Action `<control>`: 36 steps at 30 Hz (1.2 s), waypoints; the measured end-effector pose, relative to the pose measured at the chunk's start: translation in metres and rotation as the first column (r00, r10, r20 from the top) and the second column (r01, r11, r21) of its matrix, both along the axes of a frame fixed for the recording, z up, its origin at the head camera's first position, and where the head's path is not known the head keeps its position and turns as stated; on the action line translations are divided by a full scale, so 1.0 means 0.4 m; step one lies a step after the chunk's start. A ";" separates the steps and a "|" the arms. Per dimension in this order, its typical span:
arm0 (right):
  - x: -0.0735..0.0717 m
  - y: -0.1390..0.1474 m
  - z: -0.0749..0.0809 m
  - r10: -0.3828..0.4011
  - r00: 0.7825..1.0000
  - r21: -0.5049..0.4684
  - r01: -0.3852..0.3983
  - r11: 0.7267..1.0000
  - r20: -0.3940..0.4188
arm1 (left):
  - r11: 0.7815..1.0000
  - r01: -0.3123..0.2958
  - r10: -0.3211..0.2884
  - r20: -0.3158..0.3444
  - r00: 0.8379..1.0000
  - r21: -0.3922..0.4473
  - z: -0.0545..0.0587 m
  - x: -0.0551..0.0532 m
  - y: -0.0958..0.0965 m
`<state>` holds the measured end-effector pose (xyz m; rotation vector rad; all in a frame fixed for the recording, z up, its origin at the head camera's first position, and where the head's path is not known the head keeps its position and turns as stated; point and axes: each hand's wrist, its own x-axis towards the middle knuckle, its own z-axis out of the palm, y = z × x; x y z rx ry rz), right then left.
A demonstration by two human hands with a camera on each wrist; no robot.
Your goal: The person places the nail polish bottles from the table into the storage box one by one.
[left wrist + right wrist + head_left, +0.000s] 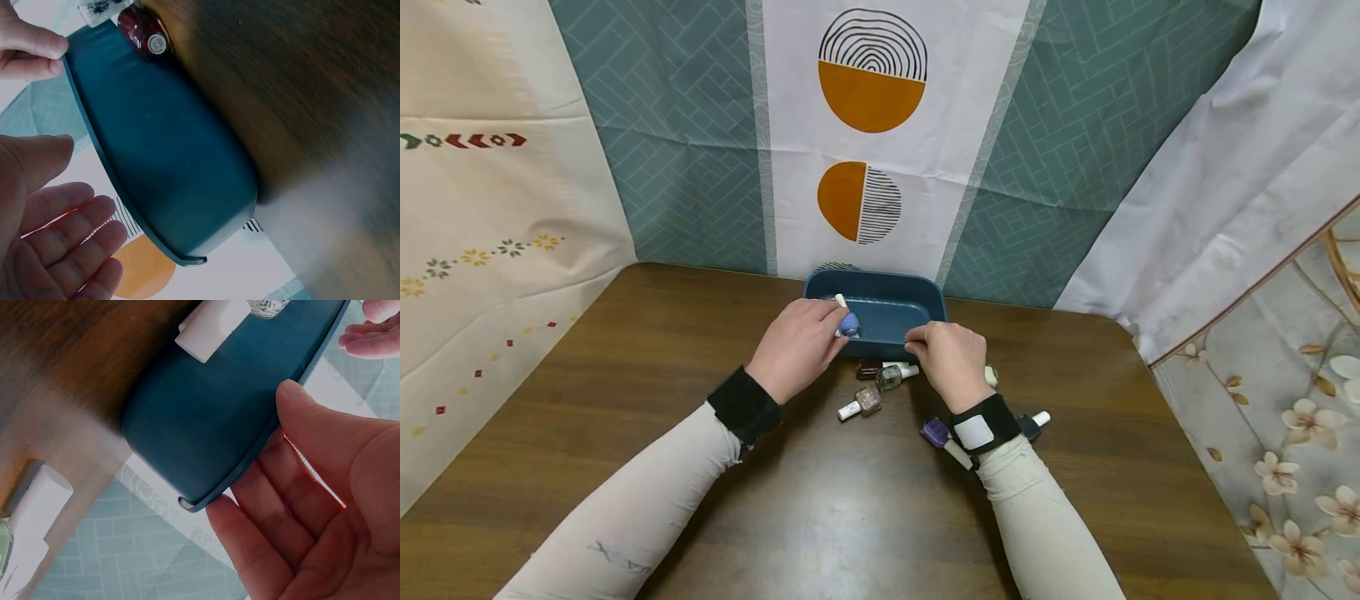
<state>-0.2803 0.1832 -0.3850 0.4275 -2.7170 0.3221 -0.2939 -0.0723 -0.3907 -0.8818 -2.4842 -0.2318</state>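
Note:
A dark teal bin (891,315) stands near the table's back edge. Inside its left end lies a blue nail polish bottle (849,325) beside a white cap (840,301). My left hand (799,343) hovers over that end, fingers loosely bent and empty in the left wrist view. With the right hand (953,358) I pinch the bin's front rim near its right end, thumb (300,403) outside and fingers behind the rim. Close against the bin's front are a dark red polish bottle (868,368) and a clear glitter bottle (890,378).
Nearer on the wooden table (760,508) lie a pinkish glitter bottle (868,402) and a purple bottle (936,432). A dark bottle (1028,427) with a white cap is partly behind the right wrist, and a pale bottle (991,377) shows beside that hand. Patterned cloth (700,150) hangs behind.

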 end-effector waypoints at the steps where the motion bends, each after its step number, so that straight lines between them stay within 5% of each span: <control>1: 0.000 0.000 0.000 0.002 1.000 0.001 -0.002 1.000 -0.004 | 1.000 0.002 -0.002 0.002 1.000 0.004 -0.002 0.000 0.000; 21: -0.002 0.001 -0.001 0.000 1.000 0.006 0.000 1.000 -0.004 | 0.999 -0.029 0.028 -0.050 0.998 -0.021 -0.044 -0.010 0.006; 36: -0.001 -0.004 -0.002 -0.001 1.000 0.013 0.001 1.000 -0.003 | 0.999 -0.016 0.013 -0.094 0.995 -0.040 -0.046 -0.006 -0.010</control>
